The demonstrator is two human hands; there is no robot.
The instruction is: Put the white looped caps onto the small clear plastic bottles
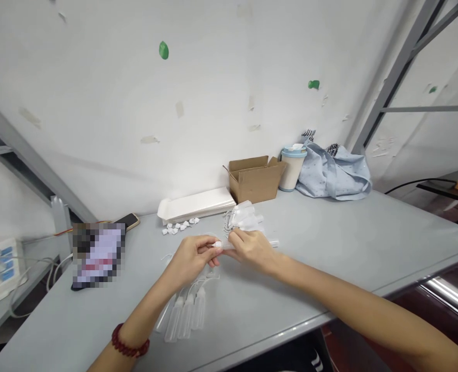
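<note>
Near the middle of the table, my left hand (193,258) pinches a small white cap (218,244) between thumb and fingertips. Close against it, my right hand (254,249) is closed around a translucent plastic tube (226,245), mostly hidden by the fingers. A clear tube end (274,243) shows to the right of that hand; whether it is the same tube I cannot tell. Several clear tubes with white cords (184,314) lie in front of my left hand. Just behind my right hand sits a pile of similar tubes (248,214), their cords bunched on the left.
Small white caps (180,226) are scattered beside a flat white box (198,204). At the back stand an open cardboard box (256,183), a lidded cup (292,170) and a light blue cloth bag (335,173). A phone (130,220) rests at the left.
</note>
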